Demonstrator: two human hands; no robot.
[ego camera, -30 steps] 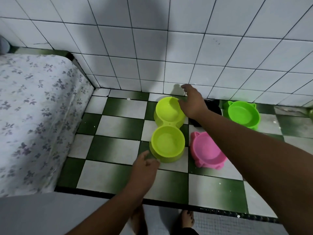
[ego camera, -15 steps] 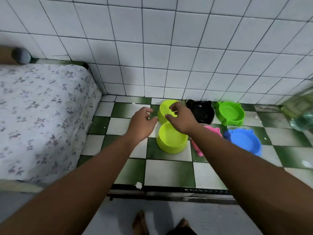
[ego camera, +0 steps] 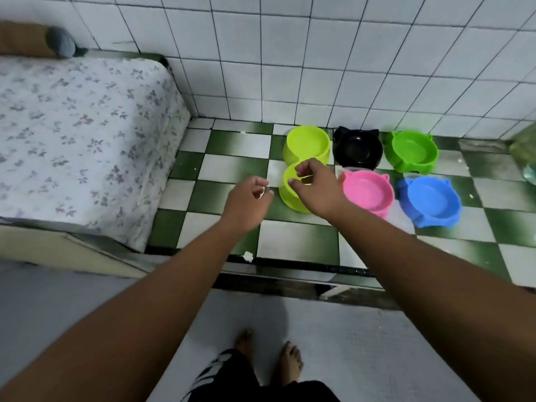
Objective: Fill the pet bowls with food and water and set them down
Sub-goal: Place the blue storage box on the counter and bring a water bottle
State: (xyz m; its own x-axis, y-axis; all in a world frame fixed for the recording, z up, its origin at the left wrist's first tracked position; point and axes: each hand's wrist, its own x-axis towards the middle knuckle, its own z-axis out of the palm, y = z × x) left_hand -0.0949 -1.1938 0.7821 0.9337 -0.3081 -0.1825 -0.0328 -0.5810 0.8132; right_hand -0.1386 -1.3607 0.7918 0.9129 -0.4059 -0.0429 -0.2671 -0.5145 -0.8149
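A lime double bowl (ego camera: 308, 145) lies on the green-and-white checkered ledge (ego camera: 298, 245) by the tiled wall. To its right stand a black bowl (ego camera: 357, 147), a green bowl (ego camera: 414, 150), a pink bowl (ego camera: 367, 191) and a blue bowl (ego camera: 430, 200). All the bowls look empty. My right hand (ego camera: 317, 190) hovers over the near half of the lime bowl, fingers loosely curled and holding nothing. My left hand (ego camera: 248, 206) hangs just left of that bowl, fingers curled, apart from it.
A mattress with a flowered sheet (ego camera: 78, 140) fills the left side. A clear water container (ego camera: 526, 158) shows at the right edge. The ledge's dark front edge (ego camera: 290, 274) drops to a grey floor, where my bare feet (ego camera: 269, 352) stand. A white scrap (ego camera: 248, 256) lies on the edge.
Both hands have let go of the lime double bowl and drawn back toward me. The view has pulled away and tilted down, so the blue bowl and my feet show.
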